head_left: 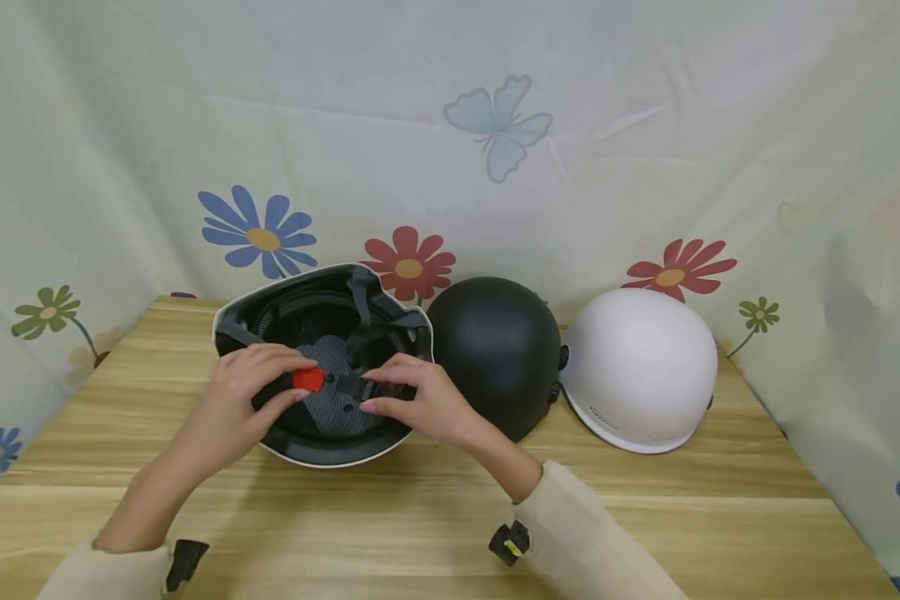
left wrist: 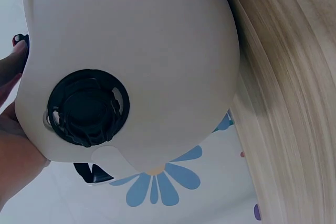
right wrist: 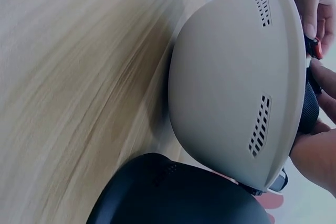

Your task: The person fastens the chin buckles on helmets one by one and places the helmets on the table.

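Observation:
A pale helmet point(head_left: 317, 461) lies upside down on the table, its black padded inside facing up. Above its opening, my left hand point(head_left: 243, 387) pinches the red buckle piece point(head_left: 308, 380) of the chin strap between thumb and fingers. Opposite it, my right hand point(head_left: 420, 398) pinches the black buckle piece point(head_left: 354, 387) on the strap's other end. The two pieces point at each other at close range; whether they touch is hard to tell. In the left wrist view the helmet's shell, with a round black side fitting point(left wrist: 88, 107), hides much of the left hand.
Right of the pale helmet stands a black helmet point(head_left: 495, 354), dome up, close against it. A white helmet point(head_left: 641, 367) sits dome up beyond that. The wooden table point(head_left: 450, 533) backs onto a hanging cloth point(head_left: 330, 150) printed with flowers and a butterfly.

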Demonstrator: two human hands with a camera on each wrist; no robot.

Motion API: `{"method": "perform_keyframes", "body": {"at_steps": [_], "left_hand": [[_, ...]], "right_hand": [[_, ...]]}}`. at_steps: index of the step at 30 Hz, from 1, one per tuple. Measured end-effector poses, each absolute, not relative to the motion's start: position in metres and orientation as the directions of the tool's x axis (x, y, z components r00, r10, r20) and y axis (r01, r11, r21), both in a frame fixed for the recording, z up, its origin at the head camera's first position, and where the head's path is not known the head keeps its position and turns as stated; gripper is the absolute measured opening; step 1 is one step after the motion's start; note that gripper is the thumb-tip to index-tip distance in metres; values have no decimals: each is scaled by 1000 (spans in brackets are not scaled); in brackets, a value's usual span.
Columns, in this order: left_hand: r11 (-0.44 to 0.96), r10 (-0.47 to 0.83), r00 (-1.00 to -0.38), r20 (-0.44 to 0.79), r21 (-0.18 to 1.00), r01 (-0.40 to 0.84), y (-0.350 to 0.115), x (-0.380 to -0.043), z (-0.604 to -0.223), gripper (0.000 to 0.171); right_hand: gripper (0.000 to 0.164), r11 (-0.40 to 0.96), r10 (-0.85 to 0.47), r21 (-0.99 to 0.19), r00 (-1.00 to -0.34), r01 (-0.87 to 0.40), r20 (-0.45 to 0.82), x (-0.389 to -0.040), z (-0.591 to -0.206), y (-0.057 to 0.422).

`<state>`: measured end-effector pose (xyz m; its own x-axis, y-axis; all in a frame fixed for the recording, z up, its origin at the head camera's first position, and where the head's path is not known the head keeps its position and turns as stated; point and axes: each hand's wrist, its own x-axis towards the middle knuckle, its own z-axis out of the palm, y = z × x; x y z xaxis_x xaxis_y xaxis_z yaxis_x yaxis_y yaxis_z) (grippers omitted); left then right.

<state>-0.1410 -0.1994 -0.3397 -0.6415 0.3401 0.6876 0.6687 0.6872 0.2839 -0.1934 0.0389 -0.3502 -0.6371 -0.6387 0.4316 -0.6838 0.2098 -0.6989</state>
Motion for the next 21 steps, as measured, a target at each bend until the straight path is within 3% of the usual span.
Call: {"method": "perform_keyframes", "body": {"at_steps": [6,21], "left_hand": [[669,348,-621,702,279,689,-200,-141,-342,42],[668,342,-636,691,297,682,-196,-139,-342,39]], "right_hand": [[30,193,-642,-684,-617,-704,455,-192,-352,33],[32,178,-660,-684,-601,-707,450,-190,-353,25]]}}
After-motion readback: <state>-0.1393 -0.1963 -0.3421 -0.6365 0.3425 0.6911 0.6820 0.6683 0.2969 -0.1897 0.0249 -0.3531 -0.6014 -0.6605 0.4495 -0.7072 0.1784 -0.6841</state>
